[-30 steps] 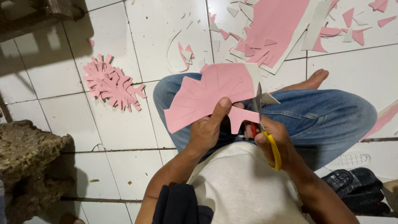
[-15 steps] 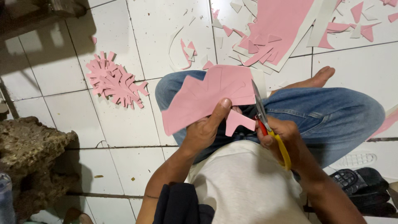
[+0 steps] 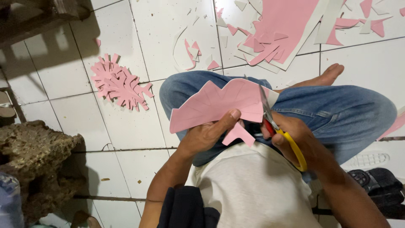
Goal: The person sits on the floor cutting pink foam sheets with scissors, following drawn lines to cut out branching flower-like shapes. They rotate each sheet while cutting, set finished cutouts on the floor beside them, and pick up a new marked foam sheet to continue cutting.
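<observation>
- The left hand [image 3: 205, 135] is closed in a pinch on a pink, fan-shaped sheet of thin foam or card [image 3: 219, 103]: the thumb lies flat across its lower edge on top, and the other fingers are hidden underneath.
- The right hand [image 3: 291, 135] is curled shut around the handles of a pair of scissors with red and yellow grips [image 3: 278, 128], fingers through the yellow loop.
- The scissor blades point up and away from the body and sit against the right edge of the pink sheet; how far apart the blades stand cannot be told.
- The sheet is held over the lap, above the knees of blue denim jeans [image 3: 337, 114], with faint radiating lines across its surface and a scalloped upper edge. A narrow pink tab hangs from its lower edge between the two hands.
- The person sits cross-legged on a white tiled floor [image 3: 67, 114], in a pale shirt, with one bare foot [image 3: 327, 76] showing past the right knee.
- On the floor to the left lies a pile of pink, spiky cut-out shapes [image 3: 120, 84].
- Farther out, at the top, lie larger pink sheets on white backing [image 3: 287, 29], with small pink and white offcuts scattered around them.
- A rough brown rock [image 3: 33, 152] stands at the left edge.
</observation>
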The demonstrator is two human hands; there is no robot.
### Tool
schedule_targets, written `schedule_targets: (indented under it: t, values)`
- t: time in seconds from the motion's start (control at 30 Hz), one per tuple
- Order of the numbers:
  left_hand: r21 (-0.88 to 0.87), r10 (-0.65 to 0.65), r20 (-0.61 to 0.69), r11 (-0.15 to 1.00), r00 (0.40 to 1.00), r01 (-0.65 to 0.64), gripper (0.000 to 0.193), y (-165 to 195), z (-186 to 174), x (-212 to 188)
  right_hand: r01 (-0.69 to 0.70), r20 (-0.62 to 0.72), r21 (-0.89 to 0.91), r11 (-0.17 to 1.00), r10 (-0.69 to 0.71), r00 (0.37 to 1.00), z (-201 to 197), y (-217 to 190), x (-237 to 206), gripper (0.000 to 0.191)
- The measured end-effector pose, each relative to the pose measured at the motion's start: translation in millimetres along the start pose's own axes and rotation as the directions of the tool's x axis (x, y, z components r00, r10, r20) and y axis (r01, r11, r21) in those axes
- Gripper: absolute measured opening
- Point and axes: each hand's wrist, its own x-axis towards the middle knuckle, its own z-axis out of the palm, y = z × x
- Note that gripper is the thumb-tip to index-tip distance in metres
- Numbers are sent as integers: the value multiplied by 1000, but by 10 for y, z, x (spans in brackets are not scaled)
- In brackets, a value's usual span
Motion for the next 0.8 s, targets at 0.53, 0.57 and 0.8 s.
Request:
schedule_targets:
  t: [0.53, 0.57, 0.8]
  values:
    - [-230, 59, 197, 973, 979, -12, 24, -66, -247, 148, 6, 9, 10, 1000, -6, 1000, -33, 249, -65, 76]
    - [-204, 35, 215, 979, 976, 10, 23, -84, -253, 139, 17, 10, -2, 1000, -17, 1000, -43, 265, -79, 71]
    - [-50, -30, 389, 997, 921, 54, 23, -152, -326, 225, -87, -56, 190, 978, 99, 993, -10, 283, -74, 38]
